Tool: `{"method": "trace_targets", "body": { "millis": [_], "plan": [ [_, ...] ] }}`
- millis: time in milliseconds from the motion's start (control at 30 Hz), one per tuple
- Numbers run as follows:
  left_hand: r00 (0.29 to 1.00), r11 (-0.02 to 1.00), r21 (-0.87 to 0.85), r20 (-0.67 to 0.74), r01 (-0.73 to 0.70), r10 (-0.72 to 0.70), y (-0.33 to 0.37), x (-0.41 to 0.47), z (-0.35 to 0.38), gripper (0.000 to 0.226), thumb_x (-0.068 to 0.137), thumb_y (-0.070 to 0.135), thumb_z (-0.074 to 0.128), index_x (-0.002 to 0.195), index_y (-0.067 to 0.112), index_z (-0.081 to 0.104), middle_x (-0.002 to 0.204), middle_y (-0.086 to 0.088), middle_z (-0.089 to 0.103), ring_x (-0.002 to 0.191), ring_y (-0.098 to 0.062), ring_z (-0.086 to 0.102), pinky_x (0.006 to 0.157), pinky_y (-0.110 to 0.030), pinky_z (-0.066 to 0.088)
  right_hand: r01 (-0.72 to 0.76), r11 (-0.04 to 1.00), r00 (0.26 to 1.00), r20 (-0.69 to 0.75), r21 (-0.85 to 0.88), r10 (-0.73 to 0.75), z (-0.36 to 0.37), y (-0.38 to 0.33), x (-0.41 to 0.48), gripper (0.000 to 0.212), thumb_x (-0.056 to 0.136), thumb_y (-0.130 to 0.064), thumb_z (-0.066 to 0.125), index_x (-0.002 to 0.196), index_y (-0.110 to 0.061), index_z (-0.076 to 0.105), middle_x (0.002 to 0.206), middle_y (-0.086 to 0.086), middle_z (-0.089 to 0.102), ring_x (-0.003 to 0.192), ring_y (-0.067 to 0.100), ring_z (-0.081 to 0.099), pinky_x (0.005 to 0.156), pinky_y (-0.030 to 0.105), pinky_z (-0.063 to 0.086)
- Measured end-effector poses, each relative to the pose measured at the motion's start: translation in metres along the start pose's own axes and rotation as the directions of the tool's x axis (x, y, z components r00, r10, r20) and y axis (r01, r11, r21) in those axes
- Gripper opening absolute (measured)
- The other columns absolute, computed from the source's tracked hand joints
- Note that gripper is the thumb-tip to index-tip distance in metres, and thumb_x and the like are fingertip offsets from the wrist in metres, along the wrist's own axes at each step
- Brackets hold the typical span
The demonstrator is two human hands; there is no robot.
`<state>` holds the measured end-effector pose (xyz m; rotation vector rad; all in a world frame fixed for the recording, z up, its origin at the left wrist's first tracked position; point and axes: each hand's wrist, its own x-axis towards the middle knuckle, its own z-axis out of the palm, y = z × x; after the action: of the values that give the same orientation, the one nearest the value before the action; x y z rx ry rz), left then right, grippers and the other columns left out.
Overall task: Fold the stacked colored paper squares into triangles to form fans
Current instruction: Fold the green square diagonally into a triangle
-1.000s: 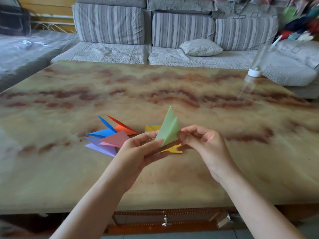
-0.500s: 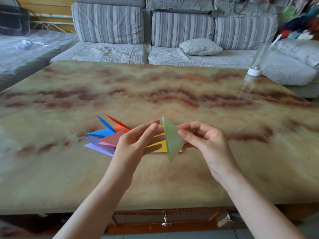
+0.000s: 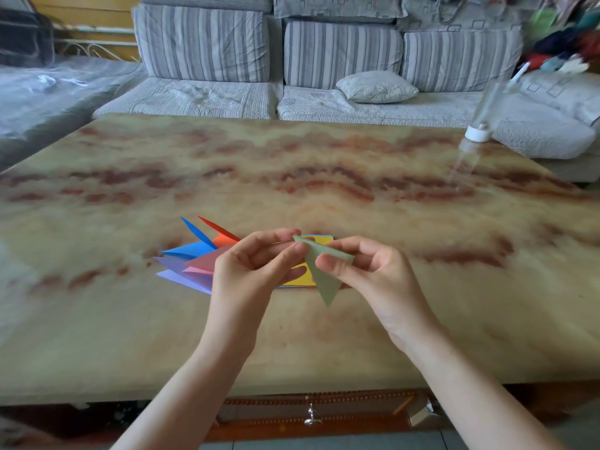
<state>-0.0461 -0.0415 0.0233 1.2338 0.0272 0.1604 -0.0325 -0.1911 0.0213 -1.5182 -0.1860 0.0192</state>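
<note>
A folded green paper triangle [image 3: 321,274] hangs above the table with its long tip pointing down. My right hand [image 3: 367,280] pinches its right corner between thumb and fingers. My left hand [image 3: 250,271] pinches its upper left corner with curled fingers. Under my hands lies a stack of flat paper squares [image 3: 300,279], yellow on top, mostly hidden. To the left sits a fan of folded triangles [image 3: 194,259] in blue, orange, pink and purple, partly behind my left hand.
The marble-patterned table [image 3: 292,177] stretches wide around the papers. A clear bottle with a white cap [image 3: 479,125] stands at the far right edge. A grey striped sofa [image 3: 324,60] with a cushion runs behind the table. A drawer handle [image 3: 311,417] shows below the front edge.
The green triangle has turned over from tip-up to tip-down. My left hand let go briefly, then took hold of its upper corner again. Both hands stayed above the yellow stack.
</note>
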Motion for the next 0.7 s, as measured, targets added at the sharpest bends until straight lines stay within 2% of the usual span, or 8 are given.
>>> {"method": "trace_targets", "body": {
  "millis": [100, 233, 367, 500, 633, 700],
  "plan": [
    [1.0, 1.0, -0.007, 0.012, -0.004, 0.004, -0.0001, -0.0017, 0.0024, 0.024, 0.063, 0.016, 0.07, 0.086, 0.01, 0.066, 0.075, -0.004, 0.075, 0.069, -0.01, 0.07, 0.063, -0.019, 0.055, 0.01, 1.0, 0.999, -0.039, 0.011, -0.01, -0.0004, 0.0029, 0.0012, 0.025, 0.064, -0.023, 0.075, 0.083, -0.007, 0.072, 0.076, 0.01, 0.074, 0.071, 0.022, 0.068, 0.065, 0.023, 0.052],
    [1.0, 1.0, 0.018, 0.019, -0.005, 0.005, 0.0004, -0.0018, 0.002, 0.022, 0.063, 0.016, 0.07, 0.084, 0.011, 0.066, 0.075, -0.003, 0.075, 0.068, -0.01, 0.07, 0.063, -0.019, 0.055, 0.002, 1.0, 0.999, -0.046, -0.011, -0.003, -0.0019, -0.0003, 0.0015, 0.023, 0.068, -0.018, 0.074, 0.084, -0.003, 0.072, 0.074, 0.012, 0.073, 0.067, 0.019, 0.066, 0.062, 0.018, 0.051],
    [1.0, 0.999, 0.036, 0.025, -0.007, 0.006, 0.0014, -0.0021, 0.0018, 0.021, 0.065, 0.015, 0.071, 0.085, 0.011, 0.067, 0.078, -0.006, 0.075, 0.072, -0.011, 0.071, 0.065, -0.02, 0.056, -0.005, 1.0, 0.998, -0.063, -0.013, 0.004, -0.0024, -0.0015, 0.0013, 0.015, 0.073, -0.012, 0.075, 0.083, -0.002, 0.072, 0.076, 0.018, 0.073, 0.072, 0.031, 0.068, 0.065, 0.025, 0.051],
    [1.0, 0.998, 0.055, 0.011, -0.009, 0.009, 0.0026, -0.0028, 0.0029, 0.023, 0.066, 0.019, 0.07, 0.087, 0.01, 0.07, 0.073, -0.002, 0.075, 0.07, -0.01, 0.071, 0.063, -0.02, 0.056, 0.0, 1.0, 0.998, -0.058, -0.02, -0.001, -0.0009, -0.0045, -0.0006, 0.01, 0.074, -0.009, 0.075, 0.081, -0.004, 0.072, 0.072, 0.014, 0.072, 0.069, 0.028, 0.068, 0.061, 0.02, 0.051],
    [1.0, 0.998, 0.062, -0.012, -0.01, 0.011, 0.0012, -0.003, 0.0021, 0.014, 0.068, 0.015, 0.069, 0.081, 0.009, 0.071, 0.068, 0.0, 0.073, 0.065, -0.009, 0.07, 0.061, -0.019, 0.056, 0.016, 0.996, 0.998, -0.06, -0.085, -0.021, -0.0018, -0.0031, -0.001, 0.009, 0.074, -0.012, 0.077, 0.08, -0.006, 0.073, 0.075, 0.016, 0.073, 0.071, 0.032, 0.069, 0.067, 0.029, 0.049],
    [1.0, 0.998, 0.055, -0.015, -0.006, 0.007, 0.0006, -0.0029, 0.0018, 0.01, 0.071, 0.013, 0.069, 0.08, 0.009, 0.071, 0.067, 0.0, 0.073, 0.064, -0.009, 0.07, 0.061, -0.02, 0.057, 0.02, 0.995, 0.998, -0.06, -0.098, -0.026, -0.0022, -0.0026, -0.0011, 0.007, 0.074, -0.013, 0.077, 0.078, -0.009, 0.073, 0.073, 0.011, 0.073, 0.066, 0.021, 0.066, 0.065, 0.025, 0.047]
  ]
}}
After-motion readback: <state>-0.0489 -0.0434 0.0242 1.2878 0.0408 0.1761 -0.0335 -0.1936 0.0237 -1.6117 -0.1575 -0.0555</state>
